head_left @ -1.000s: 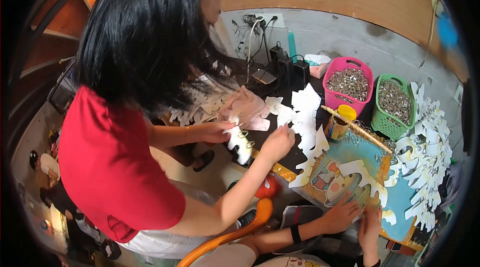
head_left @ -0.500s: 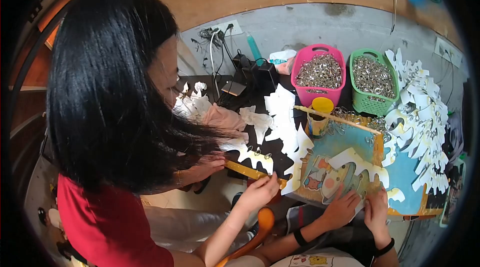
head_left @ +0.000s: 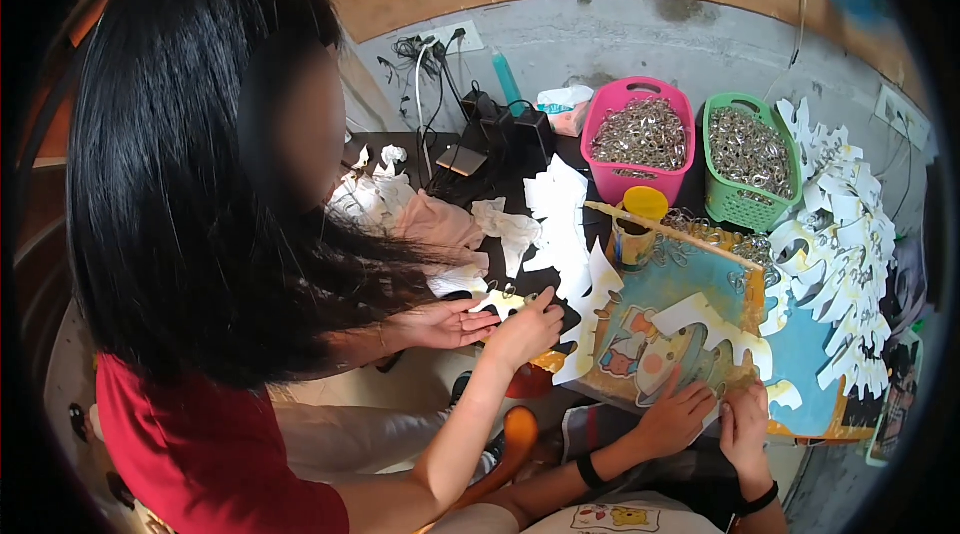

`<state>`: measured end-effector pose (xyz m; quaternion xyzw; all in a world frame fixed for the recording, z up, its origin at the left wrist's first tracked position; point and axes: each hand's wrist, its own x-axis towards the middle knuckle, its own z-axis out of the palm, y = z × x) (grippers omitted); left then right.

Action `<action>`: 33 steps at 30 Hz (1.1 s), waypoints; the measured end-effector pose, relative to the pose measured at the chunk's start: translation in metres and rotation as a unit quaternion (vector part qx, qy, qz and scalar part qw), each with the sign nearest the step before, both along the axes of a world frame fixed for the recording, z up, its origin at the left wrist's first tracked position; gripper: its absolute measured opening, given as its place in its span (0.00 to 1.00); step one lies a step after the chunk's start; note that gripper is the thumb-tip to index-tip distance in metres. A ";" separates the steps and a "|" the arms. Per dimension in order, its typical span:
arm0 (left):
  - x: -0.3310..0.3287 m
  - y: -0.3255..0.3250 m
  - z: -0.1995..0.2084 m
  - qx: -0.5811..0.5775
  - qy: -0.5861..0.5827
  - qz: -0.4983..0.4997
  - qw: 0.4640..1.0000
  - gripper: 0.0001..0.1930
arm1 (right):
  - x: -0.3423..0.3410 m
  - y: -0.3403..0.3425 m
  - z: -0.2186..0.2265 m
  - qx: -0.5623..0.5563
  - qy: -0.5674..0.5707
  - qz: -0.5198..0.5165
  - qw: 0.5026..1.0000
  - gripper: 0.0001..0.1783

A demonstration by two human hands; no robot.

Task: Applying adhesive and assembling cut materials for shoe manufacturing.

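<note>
My left hand [head_left: 678, 424], a black band on its wrist, rests at the front edge of a blue board [head_left: 715, 284], fingers bent together. Close to its right is my right hand [head_left: 745, 429], also banded, thumb and fingers pinched. Both hands meet around something small and partly hidden that I cannot make out. Just beyond my fingers lies a white scalloped paper strip [head_left: 690, 314] with yellowish stains. A cartoon picture [head_left: 655, 364] shows on the board beside it. A yellow-lidded tub [head_left: 645, 204] stands near the board's far left corner, beside a thin wooden stick [head_left: 690, 242].
A co-worker in a red shirt [head_left: 200, 444] sits left, one hand [head_left: 445, 322] palm up, the other [head_left: 528, 332] over a white strip. Pink [head_left: 645, 94] and green [head_left: 750, 104] baskets of metal rings stand behind. White strips [head_left: 850, 254] pile right; crumpled tissues [head_left: 375, 199] lie left.
The co-worker's hands have moved: one turned palm up, the other shifted away from the yellow strip's end. My own hands have stayed nearly in place.
</note>
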<state>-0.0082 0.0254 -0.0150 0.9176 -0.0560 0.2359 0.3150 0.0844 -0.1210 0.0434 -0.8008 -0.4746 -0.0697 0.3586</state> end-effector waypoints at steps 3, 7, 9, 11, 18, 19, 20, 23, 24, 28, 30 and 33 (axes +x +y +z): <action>0.000 0.000 0.002 -0.014 0.003 -0.011 1.000 0.20 | 0.000 -0.001 -0.002 -0.008 0.004 -0.001 1.000 0.08; 0.001 0.000 0.001 -0.019 -0.004 -0.005 1.000 0.19 | 0.001 0.000 -0.004 -0.004 0.004 0.003 1.000 0.07; 0.000 -0.001 0.000 -0.014 -0.010 0.000 1.000 0.18 | 0.001 0.000 -0.006 -0.002 -0.006 0.003 1.000 0.07; 0.000 -0.001 0.001 -0.015 -0.017 0.004 1.000 0.18 | 0.002 0.001 -0.007 0.006 -0.010 0.002 1.000 0.07; 0.001 -0.003 0.000 -0.015 -0.017 0.010 1.000 0.18 | 0.002 -0.001 -0.009 0.004 0.000 0.007 1.000 0.06; 0.000 -0.002 0.002 -0.018 -0.009 0.007 1.000 0.18 | 0.002 -0.001 -0.010 0.002 0.003 0.009 1.000 0.06; -0.001 -0.002 0.004 -0.021 0.000 0.004 1.000 0.18 | 0.002 -0.001 -0.010 0.000 0.006 0.011 1.000 0.05; 0.001 -0.002 0.002 -0.015 -0.016 0.008 1.000 0.18 | 0.002 0.001 -0.008 0.002 0.004 0.013 1.000 0.05; 0.002 -0.002 0.001 -0.017 -0.017 0.008 1.000 0.18 | 0.003 0.000 -0.009 0.000 0.004 0.013 1.000 0.05; 0.001 -0.002 0.003 -0.015 -0.018 0.008 1.000 0.18 | 0.003 0.001 -0.008 -0.004 0.008 0.011 1.000 0.05; 0.002 -0.002 0.002 -0.017 -0.020 0.010 1.000 0.18 | 0.003 0.001 -0.006 -0.003 0.009 0.012 1.000 0.05; 0.001 -0.003 -0.003 -0.008 -0.014 0.011 1.000 0.17 | 0.001 0.001 -0.006 -0.003 0.011 0.010 1.000 0.05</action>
